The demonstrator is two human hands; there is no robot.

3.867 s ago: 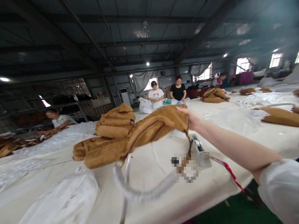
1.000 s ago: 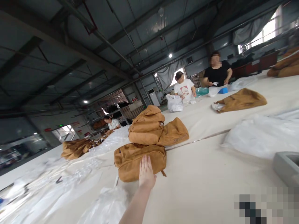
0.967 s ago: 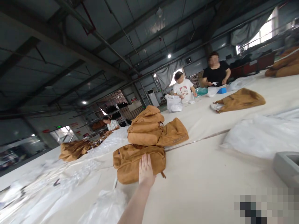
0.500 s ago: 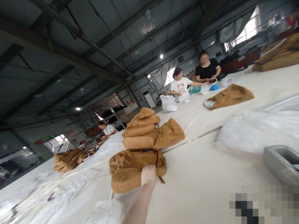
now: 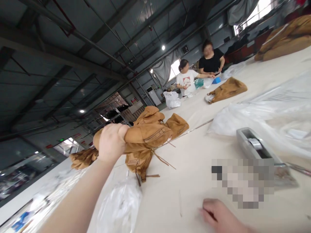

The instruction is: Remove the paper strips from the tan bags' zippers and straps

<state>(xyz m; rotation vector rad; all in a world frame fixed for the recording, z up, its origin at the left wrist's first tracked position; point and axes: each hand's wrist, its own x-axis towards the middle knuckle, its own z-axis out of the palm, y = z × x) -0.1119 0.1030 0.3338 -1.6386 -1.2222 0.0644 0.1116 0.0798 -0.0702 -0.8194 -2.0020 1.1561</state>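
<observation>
My left hand is closed in a fist around the top of a brown suede backpack and holds it up off the long cream table; the bag's straps and tassels hang down to the cloth. Right behind the held bag is a stack of like brown backpacks, with one more lying beside it. At the bottom edge my right hand lies flat on the table, fingers pointing left, with nothing seen in it.
A grey metal tape dispenser stands right of centre. Clear plastic bags cover the right side, and a crumpled one lies near me. Two people work at the far end beside another brown bag. More brown bags are piled top right.
My left hand went from lying flat on the front backpack to gripping it and lifting it toward me. My right hand has come into view at the bottom. The camera has swung right.
</observation>
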